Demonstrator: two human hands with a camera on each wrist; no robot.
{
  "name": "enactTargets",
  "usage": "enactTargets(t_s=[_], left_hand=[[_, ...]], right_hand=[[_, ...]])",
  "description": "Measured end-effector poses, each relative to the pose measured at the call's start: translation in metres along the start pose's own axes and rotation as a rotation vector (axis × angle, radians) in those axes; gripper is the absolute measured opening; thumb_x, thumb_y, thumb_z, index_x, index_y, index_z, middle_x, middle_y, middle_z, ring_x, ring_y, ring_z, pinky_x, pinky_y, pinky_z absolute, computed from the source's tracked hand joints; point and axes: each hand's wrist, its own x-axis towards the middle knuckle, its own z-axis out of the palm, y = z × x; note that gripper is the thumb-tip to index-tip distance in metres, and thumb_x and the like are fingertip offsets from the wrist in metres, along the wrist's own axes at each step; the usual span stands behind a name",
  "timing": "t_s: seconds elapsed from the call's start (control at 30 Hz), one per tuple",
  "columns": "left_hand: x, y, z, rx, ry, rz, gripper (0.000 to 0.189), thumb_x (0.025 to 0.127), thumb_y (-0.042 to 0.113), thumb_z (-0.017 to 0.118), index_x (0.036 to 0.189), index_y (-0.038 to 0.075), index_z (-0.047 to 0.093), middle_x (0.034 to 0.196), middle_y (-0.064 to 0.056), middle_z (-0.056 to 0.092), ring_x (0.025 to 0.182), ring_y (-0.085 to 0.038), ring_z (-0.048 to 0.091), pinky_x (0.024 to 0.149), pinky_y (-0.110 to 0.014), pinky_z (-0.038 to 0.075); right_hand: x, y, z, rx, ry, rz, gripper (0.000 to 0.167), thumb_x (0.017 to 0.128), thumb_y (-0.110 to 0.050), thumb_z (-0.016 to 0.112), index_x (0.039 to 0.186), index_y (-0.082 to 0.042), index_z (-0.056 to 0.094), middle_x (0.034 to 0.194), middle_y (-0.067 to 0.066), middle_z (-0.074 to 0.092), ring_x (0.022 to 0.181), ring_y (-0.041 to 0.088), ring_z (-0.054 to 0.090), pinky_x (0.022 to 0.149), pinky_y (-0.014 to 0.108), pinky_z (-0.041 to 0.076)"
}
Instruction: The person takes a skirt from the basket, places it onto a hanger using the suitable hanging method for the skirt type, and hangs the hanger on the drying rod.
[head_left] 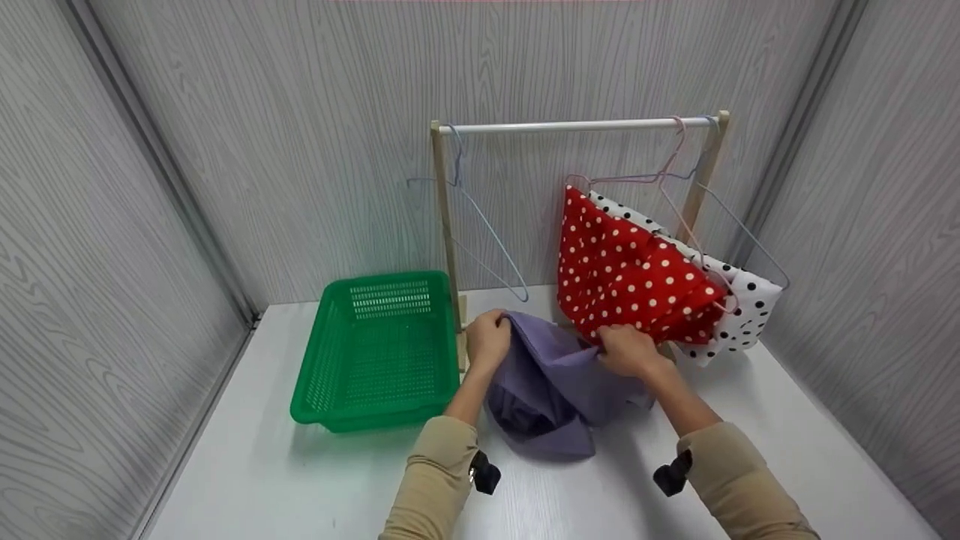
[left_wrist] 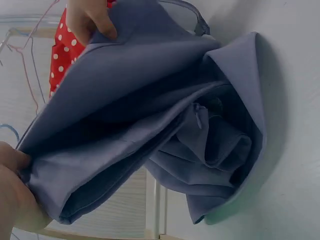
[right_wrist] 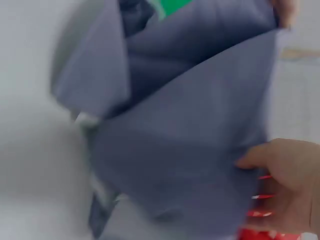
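A crumpled purple-grey cloth (head_left: 555, 390) hangs between both hands, its lower folds bunched on the white table. My left hand (head_left: 489, 341) pinches its upper left corner, beside the green basket. Thumb and fingers of my right hand (head_left: 628, 351) pinch the upper edge farther right, just in front of a red polka-dot cloth (head_left: 630, 270). In the left wrist view the purple-grey cloth (left_wrist: 140, 100) sags open between the hands, with an inner fold showing. The right wrist view has my right hand (right_wrist: 287, 185) at the edge of its smooth face.
A green plastic basket (head_left: 375, 360) stands at left. Behind the hands rises a small rack with a white rail (head_left: 570, 127). A bare blue hanger (head_left: 491, 225) hangs at its left; at right, a pink hanger (head_left: 679, 150) carries the red cloth before a white dotted cloth (head_left: 750, 300).
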Motion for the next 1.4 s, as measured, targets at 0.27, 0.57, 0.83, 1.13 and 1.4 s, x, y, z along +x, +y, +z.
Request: enactTargets(t_s=[0.27, 0.57, 0.83, 1.13, 1.4], left_hand=[[-0.004, 0.014, 0.004, 0.024, -0.026, 0.077, 0.012, 0.084, 0.012, 0.059, 0.079, 0.008, 0.069, 0.072, 0.000, 0.063, 0.065, -0.015, 0.056, 0.058, -0.032, 0.043], [-0.012, -0.011, 0.008, 0.165, -0.133, 0.184, 0.006, 0.077, 0.011, 0.063, 0.073, 0.010, 0.067, 0.069, 0.000, 0.063, 0.061, -0.014, 0.055, 0.056, -0.031, 0.044], [-0.014, -0.031, 0.007, 0.185, -0.077, 0.061, 0.012, 0.069, 0.001, 0.059, 0.063, 0.012, 0.060, 0.062, 0.002, 0.057, 0.055, -0.012, 0.042, 0.049, -0.027, 0.036], [0.015, -0.003, -0.019, -0.223, 0.138, 0.017, 0.027, 0.079, -0.007, 0.053, 0.100, -0.003, 0.069, 0.098, -0.016, 0.068, 0.091, -0.027, 0.063, 0.078, -0.038, 0.049], [0.014, 0.008, -0.014, -0.123, 0.029, 0.096, 0.023, 0.083, -0.001, 0.055, 0.101, 0.001, 0.069, 0.094, -0.011, 0.068, 0.086, -0.023, 0.063, 0.074, -0.035, 0.049]], right_hand=[[0.009, -0.070, 0.022, 0.121, 0.097, -0.005, 0.069, 0.077, -0.037, 0.072, 0.126, 0.005, 0.050, 0.120, 0.022, 0.054, 0.108, 0.037, 0.051, 0.088, 0.051, 0.042], [0.027, -0.052, 0.013, 0.098, 0.429, -0.005, 0.009, 0.078, -0.001, 0.062, 0.079, -0.005, 0.069, 0.078, 0.009, 0.066, 0.070, 0.027, 0.062, 0.062, 0.045, 0.049], [0.035, -0.030, -0.018, 0.163, 0.577, -0.102, 0.024, 0.078, 0.007, 0.059, 0.096, -0.003, 0.071, 0.090, 0.012, 0.068, 0.086, 0.029, 0.064, 0.073, 0.045, 0.050], [0.042, -0.013, -0.024, 0.192, 0.654, -0.082, 0.021, 0.082, 0.007, 0.057, 0.097, 0.003, 0.070, 0.091, 0.017, 0.068, 0.087, 0.032, 0.064, 0.081, 0.045, 0.047], [0.036, -0.028, -0.023, -0.001, 0.155, 0.110, 0.011, 0.083, -0.010, 0.063, 0.081, 0.000, 0.063, 0.071, 0.013, 0.059, 0.064, 0.026, 0.054, 0.063, 0.047, 0.048]])
